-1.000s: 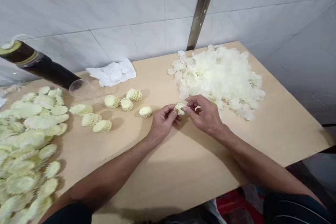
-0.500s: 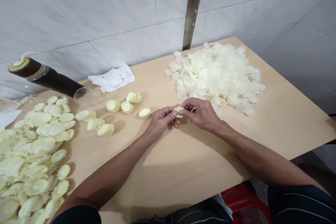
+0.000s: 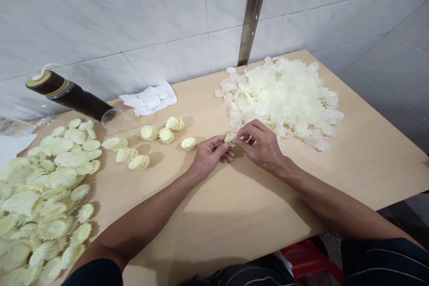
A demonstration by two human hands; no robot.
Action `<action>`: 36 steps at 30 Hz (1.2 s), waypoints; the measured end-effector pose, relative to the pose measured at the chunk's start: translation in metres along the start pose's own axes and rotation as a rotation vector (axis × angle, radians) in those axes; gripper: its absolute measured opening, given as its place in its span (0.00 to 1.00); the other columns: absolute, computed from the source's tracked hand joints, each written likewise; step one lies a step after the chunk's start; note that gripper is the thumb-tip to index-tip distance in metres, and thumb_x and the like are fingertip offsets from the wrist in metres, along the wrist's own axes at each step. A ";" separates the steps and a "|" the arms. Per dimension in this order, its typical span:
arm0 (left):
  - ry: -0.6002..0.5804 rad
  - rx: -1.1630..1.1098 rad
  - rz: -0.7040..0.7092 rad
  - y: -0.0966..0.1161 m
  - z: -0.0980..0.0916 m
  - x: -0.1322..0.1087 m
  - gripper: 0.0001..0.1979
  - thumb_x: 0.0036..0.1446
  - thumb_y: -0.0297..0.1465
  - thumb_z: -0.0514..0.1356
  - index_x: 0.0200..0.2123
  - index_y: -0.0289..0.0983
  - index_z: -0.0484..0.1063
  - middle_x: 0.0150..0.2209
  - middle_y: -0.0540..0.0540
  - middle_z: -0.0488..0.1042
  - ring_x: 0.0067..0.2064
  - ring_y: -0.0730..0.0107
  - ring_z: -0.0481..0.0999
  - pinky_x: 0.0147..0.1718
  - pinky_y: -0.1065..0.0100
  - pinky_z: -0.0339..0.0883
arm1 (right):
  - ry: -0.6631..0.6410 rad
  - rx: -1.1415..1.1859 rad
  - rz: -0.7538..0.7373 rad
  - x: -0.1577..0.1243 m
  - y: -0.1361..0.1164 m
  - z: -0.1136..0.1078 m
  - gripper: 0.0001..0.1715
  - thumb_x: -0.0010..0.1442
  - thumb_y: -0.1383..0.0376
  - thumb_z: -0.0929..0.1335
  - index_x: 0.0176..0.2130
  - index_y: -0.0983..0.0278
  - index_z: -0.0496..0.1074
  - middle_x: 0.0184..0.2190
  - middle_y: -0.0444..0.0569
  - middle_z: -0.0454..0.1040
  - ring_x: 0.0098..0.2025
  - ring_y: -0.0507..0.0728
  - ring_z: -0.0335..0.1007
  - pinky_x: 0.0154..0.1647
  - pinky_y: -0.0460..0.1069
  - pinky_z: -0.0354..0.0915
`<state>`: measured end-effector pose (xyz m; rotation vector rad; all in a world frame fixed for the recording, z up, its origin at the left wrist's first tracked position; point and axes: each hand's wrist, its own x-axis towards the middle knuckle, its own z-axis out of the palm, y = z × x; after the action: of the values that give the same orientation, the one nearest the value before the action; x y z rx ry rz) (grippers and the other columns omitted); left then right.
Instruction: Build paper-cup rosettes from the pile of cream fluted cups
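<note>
head view | left hand [image 3: 209, 155] and right hand [image 3: 260, 143] both pinching one small cream flower piece [image 3: 230, 138] between them, probably just above the desk [image 3: 234, 205] | loose white pile [image 3: 284, 98] beyond right hand | finished stacks [image 3: 161, 136] left of left hand

Both hands meet over the table [image 3: 234, 205], pinching one small cream petal piece [image 3: 230, 138] between fingertips: the left hand [image 3: 209, 157] grips it from the left, the right hand [image 3: 263, 145] from the right. Just beyond the right fingers lies a white petal heap [image 3: 284, 96]. Left of the left fingers sit small stacks [image 3: 161, 135], then a wide yellowish pile [image 3: 43, 196], a cloth [image 3: 149, 98] and a dark bottle [image 3: 70, 96].
</note>
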<state>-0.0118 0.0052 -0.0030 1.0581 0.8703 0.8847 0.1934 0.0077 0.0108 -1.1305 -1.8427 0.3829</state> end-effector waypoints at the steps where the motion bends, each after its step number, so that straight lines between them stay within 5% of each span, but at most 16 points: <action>1: 0.000 -0.018 -0.007 0.000 -0.001 0.000 0.27 0.60 0.47 0.72 0.52 0.31 0.80 0.32 0.40 0.84 0.30 0.66 0.82 0.31 0.68 0.70 | -0.005 -0.010 -0.041 0.000 0.001 0.000 0.05 0.68 0.63 0.74 0.39 0.60 0.79 0.36 0.49 0.74 0.33 0.54 0.73 0.29 0.49 0.72; 7: -0.035 -0.200 -0.082 0.005 0.000 0.002 0.25 0.55 0.44 0.76 0.48 0.31 0.82 0.34 0.40 0.84 0.32 0.67 0.81 0.36 0.67 0.72 | -0.010 -0.060 -0.138 0.000 0.007 0.001 0.08 0.71 0.63 0.73 0.48 0.57 0.85 0.39 0.50 0.78 0.34 0.54 0.75 0.31 0.49 0.73; 12: -0.049 -0.297 -0.105 0.010 0.001 0.003 0.21 0.51 0.41 0.78 0.41 0.31 0.84 0.40 0.39 0.83 0.37 0.67 0.81 0.37 0.68 0.72 | -0.026 -0.072 -0.151 0.003 0.005 -0.001 0.06 0.69 0.63 0.75 0.44 0.57 0.86 0.38 0.49 0.80 0.33 0.54 0.76 0.32 0.49 0.73; 21: -0.071 -0.217 -0.099 0.008 0.000 0.002 0.21 0.57 0.44 0.75 0.42 0.31 0.84 0.34 0.40 0.82 0.34 0.69 0.78 0.36 0.68 0.66 | -0.053 -0.047 -0.139 0.005 0.001 -0.001 0.11 0.73 0.63 0.69 0.40 0.59 0.83 0.37 0.52 0.81 0.39 0.58 0.77 0.37 0.53 0.74; 26: -0.037 -0.132 -0.091 0.004 0.001 0.002 0.24 0.58 0.48 0.73 0.44 0.31 0.82 0.35 0.38 0.83 0.32 0.67 0.81 0.33 0.68 0.62 | -0.087 0.032 0.077 0.007 -0.002 -0.003 0.14 0.73 0.59 0.69 0.37 0.60 0.80 0.36 0.52 0.79 0.35 0.57 0.75 0.32 0.52 0.71; 32: -0.048 -0.131 -0.072 0.003 0.001 0.003 0.25 0.58 0.48 0.73 0.43 0.31 0.80 0.31 0.40 0.83 0.29 0.67 0.80 0.35 0.66 0.70 | -0.206 0.458 0.557 0.011 -0.004 -0.007 0.22 0.65 0.46 0.74 0.35 0.62 0.78 0.30 0.46 0.77 0.27 0.55 0.74 0.30 0.50 0.72; 36: -0.042 -0.139 -0.066 0.000 0.001 0.004 0.28 0.57 0.49 0.73 0.46 0.30 0.80 0.31 0.40 0.83 0.29 0.67 0.80 0.35 0.65 0.73 | -0.136 0.671 0.653 0.017 -0.007 -0.013 0.26 0.57 0.44 0.79 0.31 0.63 0.77 0.25 0.43 0.72 0.24 0.52 0.69 0.28 0.49 0.70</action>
<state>-0.0093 0.0082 -0.0033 0.9200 0.7926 0.8518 0.1980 0.0158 0.0316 -1.1973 -1.2348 1.3636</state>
